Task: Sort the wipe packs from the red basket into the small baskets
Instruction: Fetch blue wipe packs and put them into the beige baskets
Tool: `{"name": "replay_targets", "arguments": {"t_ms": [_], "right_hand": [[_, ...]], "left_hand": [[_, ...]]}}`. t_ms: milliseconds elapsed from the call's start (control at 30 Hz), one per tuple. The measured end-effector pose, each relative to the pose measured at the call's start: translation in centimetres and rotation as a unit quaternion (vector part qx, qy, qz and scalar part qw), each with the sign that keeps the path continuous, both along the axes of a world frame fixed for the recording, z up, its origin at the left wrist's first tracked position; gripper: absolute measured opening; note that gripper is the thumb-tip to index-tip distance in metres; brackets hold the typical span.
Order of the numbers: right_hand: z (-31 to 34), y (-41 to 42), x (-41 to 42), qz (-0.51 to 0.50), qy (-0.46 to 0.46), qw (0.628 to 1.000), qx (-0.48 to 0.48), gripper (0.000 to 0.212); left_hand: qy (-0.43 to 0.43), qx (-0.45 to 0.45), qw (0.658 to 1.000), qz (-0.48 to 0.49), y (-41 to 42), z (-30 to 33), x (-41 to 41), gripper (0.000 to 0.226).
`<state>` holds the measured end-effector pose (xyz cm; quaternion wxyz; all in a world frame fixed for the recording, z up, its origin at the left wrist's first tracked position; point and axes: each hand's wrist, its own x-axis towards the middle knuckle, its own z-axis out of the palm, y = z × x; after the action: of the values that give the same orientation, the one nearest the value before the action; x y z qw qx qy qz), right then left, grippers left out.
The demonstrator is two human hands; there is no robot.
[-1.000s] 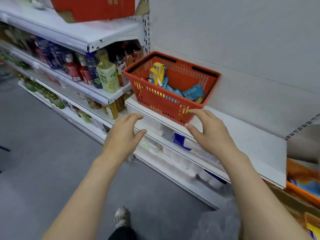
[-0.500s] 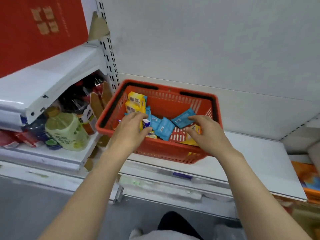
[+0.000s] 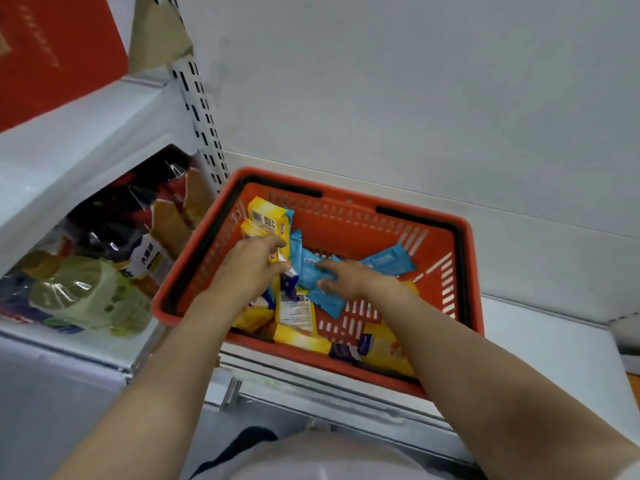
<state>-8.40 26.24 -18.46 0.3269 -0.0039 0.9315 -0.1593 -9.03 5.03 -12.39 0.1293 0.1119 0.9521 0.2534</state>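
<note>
Your left hand (image 3: pixel 249 268) pinches a yellow wipe pack (image 3: pixel 268 221) at the red basket's (image 3: pixel 349 368) nine o'clock; your right hand (image 3: pixel 349 277) rests, fingers loose, on the blue packs (image 3: pixel 313 275) at center. You're picking; next, lift one clear. No small baskets show.

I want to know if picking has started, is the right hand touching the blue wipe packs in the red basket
Touching. The head view shows the right hand inside the red basket, its fingers lying on the blue wipe packs with no gap visible.
</note>
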Motion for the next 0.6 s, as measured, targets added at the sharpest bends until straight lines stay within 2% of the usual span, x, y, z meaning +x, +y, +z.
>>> {"name": "replay_targets", "arguments": {"t_ms": [100, 200, 267, 400, 433, 467, 533, 567, 600], "right_hand": [[-1.7, 0.3, -0.2, -0.011, -0.046, 0.999, 0.018, 0.063], [-2.4, 0.9, -0.1, -0.053, -0.038, 0.998, 0.002, 0.064], [-2.2, 1.1, 0.2, -0.094, 0.004, 0.995, -0.010, 0.064], [-1.6, 2.1, 1.2, -0.175, 0.128, 0.975, -0.041, 0.030], [-1.3, 2.5, 1.4, -0.232, 0.134, 0.958, -0.098, 0.030], [-0.7, 2.9, 1.6, -0.301, 0.126, 0.927, -0.187, 0.033], [0.9, 3.2, 2.0, -0.402, 0.097, 0.827, -0.381, 0.036], [1.6, 3.1, 2.1, -0.415, 0.082, 0.791, -0.442, 0.036], [2.2, 2.9, 2.3, -0.409, 0.069, 0.777, -0.474, 0.035]], "left_hand": [[-0.035, 0.022, 0.999, 0.008, 0.3, -0.1, -0.7, 0.044], [-0.052, 0.023, 0.998, -0.015, 1.1, -0.2, -1.3, 0.049], [-0.063, 0.026, 0.997, -0.034, 1.6, -0.3, -1.7, 0.051], [-0.092, 0.021, 0.992, -0.081, 2.5, -0.3, -1.9, 0.055], [-0.102, 0.023, 0.991, -0.084, 2.7, -0.4, -2.0, 0.058], [-0.112, 0.030, 0.990, -0.080, 2.9, -0.4, -2.1, 0.062], [-0.133, 0.058, 0.988, -0.054, 3.3, -0.5, -2.3, 0.072], [-0.150, 0.088, 0.984, -0.036, 3.5, -0.6, -2.4, 0.075], [-0.174, 0.130, 0.976, -0.014, 3.6, -0.7, -2.5, 0.076]]}}
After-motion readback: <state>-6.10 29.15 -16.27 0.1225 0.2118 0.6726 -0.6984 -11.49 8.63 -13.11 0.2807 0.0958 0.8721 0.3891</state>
